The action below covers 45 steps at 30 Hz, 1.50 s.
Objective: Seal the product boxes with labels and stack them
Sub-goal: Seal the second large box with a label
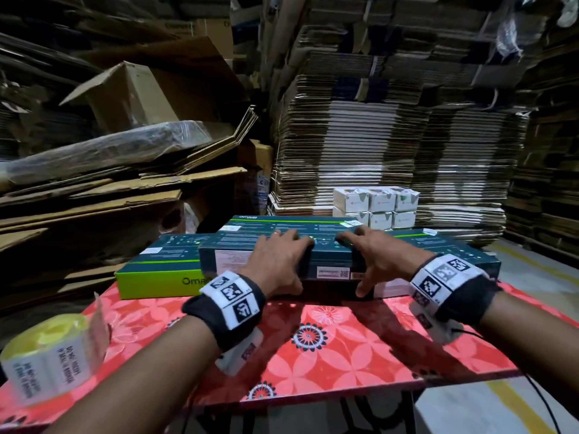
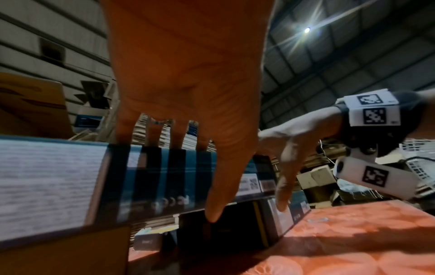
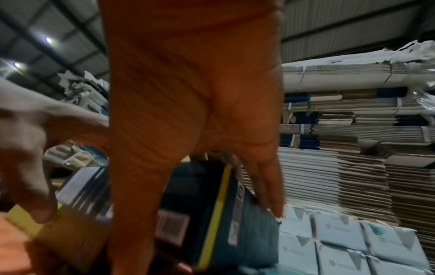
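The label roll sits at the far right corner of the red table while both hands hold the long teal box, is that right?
Not quite. The head view shows the label roll at the near left corner of the red table. The left hand and right hand do hold the long teal box.

Black wristbands (image 1: pixel 224 303), white coded tags (image 1: pixel 445 274), finger ring (image 1: pixel 275 233)

Bare red floral table (image 1: pixel 329 364) lies open between the person and the dark product boxes (image 1: pixel 175 261), which block its far half. The label roll (image 1: pixel 47 358) occupies the near left corner; cardboard stacks (image 1: pixel 391 145) wall the back.
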Each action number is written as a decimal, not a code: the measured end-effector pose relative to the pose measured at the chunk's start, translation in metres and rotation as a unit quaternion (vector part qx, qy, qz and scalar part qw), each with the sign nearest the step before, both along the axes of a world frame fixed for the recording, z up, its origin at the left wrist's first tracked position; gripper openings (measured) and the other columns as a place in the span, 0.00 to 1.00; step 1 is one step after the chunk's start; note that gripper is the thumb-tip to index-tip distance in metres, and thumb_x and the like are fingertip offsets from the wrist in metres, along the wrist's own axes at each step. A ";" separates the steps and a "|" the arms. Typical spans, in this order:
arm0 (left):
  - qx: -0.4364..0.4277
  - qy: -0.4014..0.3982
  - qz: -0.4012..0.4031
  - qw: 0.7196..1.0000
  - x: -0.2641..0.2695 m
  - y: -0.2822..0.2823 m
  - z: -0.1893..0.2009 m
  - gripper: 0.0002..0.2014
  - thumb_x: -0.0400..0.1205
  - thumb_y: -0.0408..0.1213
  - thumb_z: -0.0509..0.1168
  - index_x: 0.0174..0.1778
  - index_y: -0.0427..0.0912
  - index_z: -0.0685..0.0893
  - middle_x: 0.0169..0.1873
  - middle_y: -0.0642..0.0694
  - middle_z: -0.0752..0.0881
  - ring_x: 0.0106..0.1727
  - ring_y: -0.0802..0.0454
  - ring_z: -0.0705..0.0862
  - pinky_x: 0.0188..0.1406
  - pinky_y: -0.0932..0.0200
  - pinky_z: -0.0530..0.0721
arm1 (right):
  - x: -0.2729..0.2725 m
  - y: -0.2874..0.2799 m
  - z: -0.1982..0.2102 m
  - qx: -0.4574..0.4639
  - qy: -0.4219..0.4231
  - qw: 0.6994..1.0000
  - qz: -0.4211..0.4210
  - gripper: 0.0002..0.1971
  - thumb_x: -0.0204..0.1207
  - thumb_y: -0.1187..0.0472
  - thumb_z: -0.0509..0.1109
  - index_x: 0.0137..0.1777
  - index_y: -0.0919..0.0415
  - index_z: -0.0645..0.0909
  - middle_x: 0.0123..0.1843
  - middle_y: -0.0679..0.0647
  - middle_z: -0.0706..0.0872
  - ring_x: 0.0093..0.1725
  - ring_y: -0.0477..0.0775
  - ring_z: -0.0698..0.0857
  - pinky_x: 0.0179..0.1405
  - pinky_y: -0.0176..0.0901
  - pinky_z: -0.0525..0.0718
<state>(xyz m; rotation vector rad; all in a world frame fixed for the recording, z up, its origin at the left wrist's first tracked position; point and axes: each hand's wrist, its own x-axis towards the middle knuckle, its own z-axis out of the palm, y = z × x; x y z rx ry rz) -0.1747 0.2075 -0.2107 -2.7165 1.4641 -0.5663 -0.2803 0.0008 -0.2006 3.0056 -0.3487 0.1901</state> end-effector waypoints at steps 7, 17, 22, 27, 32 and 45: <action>-0.003 -0.077 0.041 0.996 -0.004 -0.015 -0.013 0.38 0.73 0.45 0.73 0.78 0.54 0.64 0.68 0.45 0.71 0.67 0.39 0.76 0.59 0.44 0.75 | -0.001 0.003 -0.018 -0.083 -0.054 0.995 0.020 0.50 0.53 0.45 0.86 0.75 0.52 0.68 0.61 0.58 0.81 0.56 0.65 0.85 0.49 0.54 0.85; -0.024 -0.039 -0.008 0.999 0.042 0.022 -0.010 0.47 0.59 0.65 0.79 0.71 0.54 0.67 0.61 0.48 0.74 0.57 0.43 0.80 0.50 0.47 0.84 | -0.009 0.057 -0.006 -0.084 -0.066 0.992 0.065 0.40 0.59 0.30 0.81 0.61 0.57 0.76 0.54 0.58 0.83 0.54 0.66 0.85 0.42 0.51 0.76; -0.054 0.013 -0.058 0.997 0.029 0.013 -0.006 0.49 0.58 0.68 0.75 0.74 0.54 0.71 0.63 0.47 0.77 0.61 0.41 0.81 0.60 0.45 0.81 | -0.014 0.026 0.030 0.072 -0.006 0.994 0.079 0.36 0.60 0.44 0.85 0.71 0.46 0.81 0.58 0.46 0.88 0.55 0.51 0.87 0.56 0.46 0.87; -0.093 0.034 -0.082 0.992 -0.028 -0.025 0.001 0.47 0.63 0.76 0.71 0.76 0.55 0.74 0.64 0.49 0.79 0.66 0.44 0.80 0.64 0.46 0.79 | -0.001 -0.008 0.036 0.067 -0.043 0.995 0.066 0.24 0.66 0.68 0.79 0.64 0.55 0.87 0.57 0.54 0.91 0.58 0.57 0.89 0.55 0.46 0.87; -0.102 0.030 -0.017 0.994 -0.045 -0.047 -0.005 0.29 0.74 0.62 0.70 0.67 0.48 0.82 0.57 0.46 0.81 0.63 0.41 0.81 0.58 0.45 0.76 | 0.017 -0.022 0.019 0.061 -0.052 0.993 0.087 0.33 0.63 0.67 0.82 0.72 0.56 0.83 0.65 0.55 0.89 0.64 0.57 0.86 0.64 0.54 0.85; -0.109 0.154 -0.046 0.981 -0.003 0.028 0.012 0.35 0.62 0.59 0.78 0.69 0.62 0.84 0.61 0.54 0.87 0.65 0.51 0.84 0.62 0.50 0.84 | 0.019 0.002 0.010 0.070 -0.081 0.984 0.144 0.30 0.75 0.51 0.80 0.76 0.56 0.81 0.68 0.54 0.88 0.65 0.54 0.87 0.63 0.44 0.84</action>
